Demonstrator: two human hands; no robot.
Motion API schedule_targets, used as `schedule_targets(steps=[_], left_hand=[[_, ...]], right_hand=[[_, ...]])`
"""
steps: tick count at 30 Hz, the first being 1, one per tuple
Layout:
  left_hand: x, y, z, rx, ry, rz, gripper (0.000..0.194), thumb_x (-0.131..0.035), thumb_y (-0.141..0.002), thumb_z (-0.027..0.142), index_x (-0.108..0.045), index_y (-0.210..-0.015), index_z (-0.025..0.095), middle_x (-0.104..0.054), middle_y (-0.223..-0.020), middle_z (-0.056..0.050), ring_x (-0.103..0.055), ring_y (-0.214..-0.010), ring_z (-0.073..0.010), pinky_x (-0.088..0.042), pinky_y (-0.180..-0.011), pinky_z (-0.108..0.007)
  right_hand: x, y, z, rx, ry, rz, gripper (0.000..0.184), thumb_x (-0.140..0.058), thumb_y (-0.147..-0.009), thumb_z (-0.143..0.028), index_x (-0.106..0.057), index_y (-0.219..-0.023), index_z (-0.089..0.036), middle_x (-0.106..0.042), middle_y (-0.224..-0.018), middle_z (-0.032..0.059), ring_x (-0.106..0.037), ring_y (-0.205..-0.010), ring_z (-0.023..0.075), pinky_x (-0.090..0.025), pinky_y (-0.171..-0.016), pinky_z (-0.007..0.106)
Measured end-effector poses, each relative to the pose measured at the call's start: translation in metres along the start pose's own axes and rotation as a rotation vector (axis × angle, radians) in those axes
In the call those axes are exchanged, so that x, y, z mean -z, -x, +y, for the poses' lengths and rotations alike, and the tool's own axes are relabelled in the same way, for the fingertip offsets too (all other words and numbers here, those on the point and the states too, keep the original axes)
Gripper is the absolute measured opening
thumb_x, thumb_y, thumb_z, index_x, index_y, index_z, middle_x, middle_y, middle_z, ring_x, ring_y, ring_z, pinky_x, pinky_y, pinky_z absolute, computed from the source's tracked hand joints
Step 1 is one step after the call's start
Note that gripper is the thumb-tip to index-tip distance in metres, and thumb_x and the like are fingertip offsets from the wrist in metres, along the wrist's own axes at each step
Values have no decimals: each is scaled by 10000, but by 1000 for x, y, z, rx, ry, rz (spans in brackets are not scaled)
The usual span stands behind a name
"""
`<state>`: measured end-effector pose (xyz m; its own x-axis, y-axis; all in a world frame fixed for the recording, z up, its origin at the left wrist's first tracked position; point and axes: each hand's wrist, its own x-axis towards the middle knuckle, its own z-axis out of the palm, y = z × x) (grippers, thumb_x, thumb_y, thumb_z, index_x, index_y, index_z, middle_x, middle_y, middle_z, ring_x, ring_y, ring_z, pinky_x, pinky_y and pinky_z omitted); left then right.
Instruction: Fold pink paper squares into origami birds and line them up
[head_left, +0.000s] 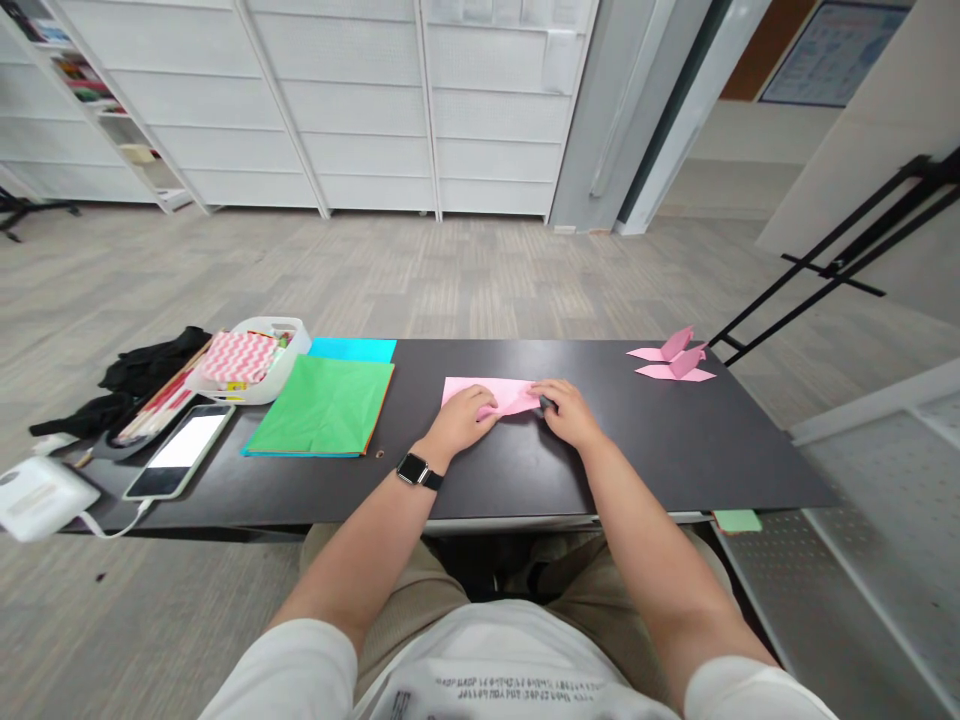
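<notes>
A partly folded pink paper sheet (487, 391) lies on the black table (525, 465) in front of me. My left hand (459, 420), with a black watch on its wrist, rests on the sheet's near left part with fingers curled, pressing it. My right hand (568, 410) lies on the sheet's right end, fingers bent and pinching its edge. Two finished pink paper cranes (673, 360) stand at the table's far right corner, away from both hands.
A stack of green paper (322, 408) over blue paper (352, 349) lies to the left. Further left are a white tray (289, 370) of patterned paper, a phone (180, 451), a white device (37, 495) and black cloth (150, 365). A black stand (832, 262) rises right.
</notes>
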<state>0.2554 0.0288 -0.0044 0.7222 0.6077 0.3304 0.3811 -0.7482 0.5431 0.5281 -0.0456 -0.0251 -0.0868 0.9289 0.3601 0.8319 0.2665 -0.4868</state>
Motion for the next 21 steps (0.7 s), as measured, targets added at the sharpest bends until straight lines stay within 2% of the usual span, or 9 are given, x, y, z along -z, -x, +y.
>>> schedule_targets(steps=[2,7,12,17,21], left_hand=[[0,0,-1,-5,-3,-1,146,-617,-978,226,-744,-1050,238,-710,-1169,-62,-675,-1144,-218,-544,-1085,-379],[-4,-1,-1,-59,12,-16,134,-619,-974,209,-748,-994,238,-737,-1111,-51,-680,-1110,-218,-548,-1041,-374],[-8,0,0,-128,75,-51,59,-684,-962,248,-742,-968,239,-763,-1079,-39,-691,-1066,-220,-542,-1014,-378],[-9,0,-1,-155,53,-54,149,-776,-930,394,-756,-943,247,-772,-1067,-34,-687,-1080,-232,-506,-1073,-418],[-11,-1,-1,-85,6,-1,169,-761,-941,425,-789,-927,258,-753,-1220,-41,-662,-1189,-246,-484,-1124,-433]], right_hand=[[0,0,2,8,11,13,586,-504,-784,-47,-760,-1247,-298,-722,-1329,53,-625,-1275,241,-462,-1140,483],[-2,-1,0,-4,-10,53,308,-574,-938,-209,-775,-1157,-294,-737,-1272,63,-645,-1230,260,-470,-1114,497],[0,-1,0,-9,-31,72,172,-604,-953,-259,-765,-1009,-277,-764,-1151,56,-675,-1122,258,-480,-1054,475],[3,-2,-2,-43,29,32,161,-590,-964,-296,-747,-983,-267,-764,-1006,47,-674,-993,246,-474,-992,439],[1,-4,-6,-103,67,35,199,-565,-977,-321,-748,-1038,-272,-758,-970,42,-666,-954,241,-446,-1031,462]])
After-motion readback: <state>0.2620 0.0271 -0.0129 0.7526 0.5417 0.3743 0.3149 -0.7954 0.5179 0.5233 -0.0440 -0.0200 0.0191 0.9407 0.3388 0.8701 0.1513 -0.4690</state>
